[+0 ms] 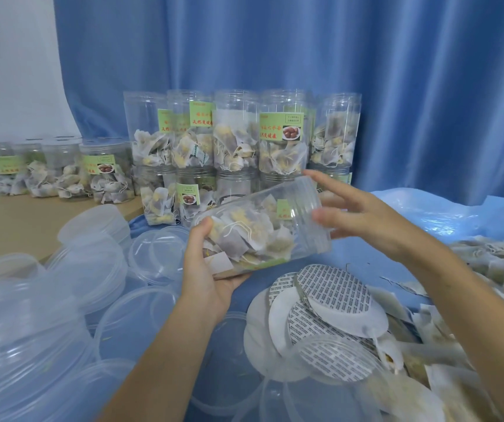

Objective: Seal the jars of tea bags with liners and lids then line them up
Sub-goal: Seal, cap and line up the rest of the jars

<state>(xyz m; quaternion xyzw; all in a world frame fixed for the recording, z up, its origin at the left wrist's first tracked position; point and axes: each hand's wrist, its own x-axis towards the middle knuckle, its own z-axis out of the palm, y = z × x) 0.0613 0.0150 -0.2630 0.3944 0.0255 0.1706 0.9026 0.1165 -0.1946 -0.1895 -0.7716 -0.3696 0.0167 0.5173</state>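
A clear plastic jar [263, 226] of tea bags lies tilted on its side in mid-air, its open threaded mouth pointing right. My left hand [211, 269] grips it from below at the base end. My right hand [357, 214] is at the mouth end, fingers spread, thumb and fingertips touching the rim. Round liners [336, 293], white on one side and printed on the other, lie in a loose pile just below the jar. Clear lids [98, 269] are heaped at the left.
Open jars of tea bags [244, 141] stand stacked in two tiers at the back centre. Lidded jars [62, 172] stand in a row on the tan table at the back left. Loose tea bags [473, 300] cover the right side. A blue curtain hangs behind.
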